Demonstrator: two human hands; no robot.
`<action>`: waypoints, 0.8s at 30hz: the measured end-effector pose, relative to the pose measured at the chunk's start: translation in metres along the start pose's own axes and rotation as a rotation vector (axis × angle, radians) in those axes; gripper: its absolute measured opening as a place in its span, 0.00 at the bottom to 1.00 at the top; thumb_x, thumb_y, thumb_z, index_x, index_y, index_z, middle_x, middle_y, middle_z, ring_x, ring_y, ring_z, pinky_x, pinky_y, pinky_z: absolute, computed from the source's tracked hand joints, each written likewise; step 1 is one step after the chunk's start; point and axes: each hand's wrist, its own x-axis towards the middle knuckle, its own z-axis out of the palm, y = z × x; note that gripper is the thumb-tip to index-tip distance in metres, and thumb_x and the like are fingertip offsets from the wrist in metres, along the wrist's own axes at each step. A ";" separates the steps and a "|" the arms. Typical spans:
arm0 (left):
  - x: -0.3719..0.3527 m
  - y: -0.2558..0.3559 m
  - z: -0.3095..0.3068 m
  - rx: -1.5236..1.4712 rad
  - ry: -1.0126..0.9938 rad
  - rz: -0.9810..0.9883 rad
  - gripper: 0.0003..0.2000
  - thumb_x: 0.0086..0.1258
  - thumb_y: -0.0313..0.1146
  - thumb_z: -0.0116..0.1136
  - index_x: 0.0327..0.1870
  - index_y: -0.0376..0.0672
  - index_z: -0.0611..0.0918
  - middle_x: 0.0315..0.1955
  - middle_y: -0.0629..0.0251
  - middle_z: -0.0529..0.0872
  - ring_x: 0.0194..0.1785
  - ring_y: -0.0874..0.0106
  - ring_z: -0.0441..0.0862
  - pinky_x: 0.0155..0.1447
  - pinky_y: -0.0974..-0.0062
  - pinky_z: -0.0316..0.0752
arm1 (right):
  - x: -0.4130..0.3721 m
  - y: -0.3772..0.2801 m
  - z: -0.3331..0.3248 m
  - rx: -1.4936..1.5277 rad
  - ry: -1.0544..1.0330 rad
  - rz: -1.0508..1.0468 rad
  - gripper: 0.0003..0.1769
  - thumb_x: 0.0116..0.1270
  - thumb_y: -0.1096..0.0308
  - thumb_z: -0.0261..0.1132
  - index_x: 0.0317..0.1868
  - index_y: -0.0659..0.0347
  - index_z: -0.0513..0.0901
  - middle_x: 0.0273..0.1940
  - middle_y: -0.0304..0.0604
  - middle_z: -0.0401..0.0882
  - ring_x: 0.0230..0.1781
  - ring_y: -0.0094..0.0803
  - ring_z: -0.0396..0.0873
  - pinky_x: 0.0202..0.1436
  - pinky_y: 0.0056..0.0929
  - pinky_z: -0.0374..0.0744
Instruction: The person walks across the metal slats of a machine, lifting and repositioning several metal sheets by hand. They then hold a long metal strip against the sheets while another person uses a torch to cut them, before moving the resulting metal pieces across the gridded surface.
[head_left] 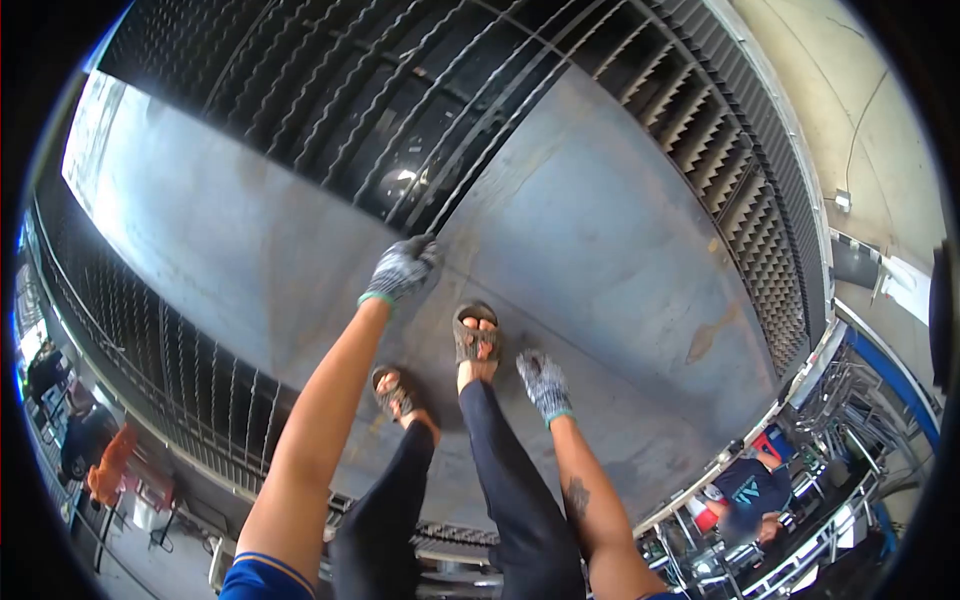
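A large grey metal sheet (600, 210) lies on a bed of upright toothed slats, and I stand on it in sandals. A rectangular opening shows the slats at the far side. My left hand (405, 268), in a grey knitted glove, is at the opening's inner corner, with its fingers bent over the sheet's edge. My right hand (545, 383), gloved alike, hangs near my sandal (477, 335) above the sheet. Its fingers point forward and hold nothing that I can see. A thin line runs across the sheet from the corner toward the right.
Wavy slats (350, 110) with gaps between them fill the opening. Toothed slats (740, 190) border the sheet on the right. A person in a dark shirt (750, 490) is at lower right, among metal frames. An orange object (110, 465) is at lower left.
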 end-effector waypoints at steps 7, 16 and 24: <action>0.086 0.067 0.070 0.568 0.171 -0.085 0.29 0.63 0.55 0.56 0.54 0.37 0.79 0.47 0.44 0.84 0.55 0.51 0.80 0.58 0.58 0.74 | -0.019 0.085 0.016 0.768 -0.287 0.791 0.20 0.70 0.49 0.62 0.53 0.53 0.79 0.40 0.39 0.84 0.41 0.29 0.83 0.36 0.34 0.82; 0.127 0.033 0.041 0.117 -0.049 -0.055 0.26 0.67 0.49 0.63 0.55 0.34 0.81 0.46 0.66 0.85 0.48 0.74 0.79 0.54 0.79 0.72 | 0.015 0.010 -0.009 1.525 -0.212 0.742 0.31 0.67 0.50 0.66 0.65 0.57 0.71 0.52 0.48 0.83 0.46 0.36 0.84 0.45 0.34 0.83; -0.024 0.110 0.012 0.309 -0.017 -0.040 0.30 0.68 0.53 0.60 0.56 0.30 0.79 0.49 0.49 0.85 0.51 0.62 0.81 0.57 0.70 0.73 | -0.040 -0.083 -0.053 2.369 -0.256 0.797 0.48 0.62 0.30 0.60 0.69 0.57 0.63 0.57 0.45 0.76 0.55 0.41 0.76 0.58 0.46 0.76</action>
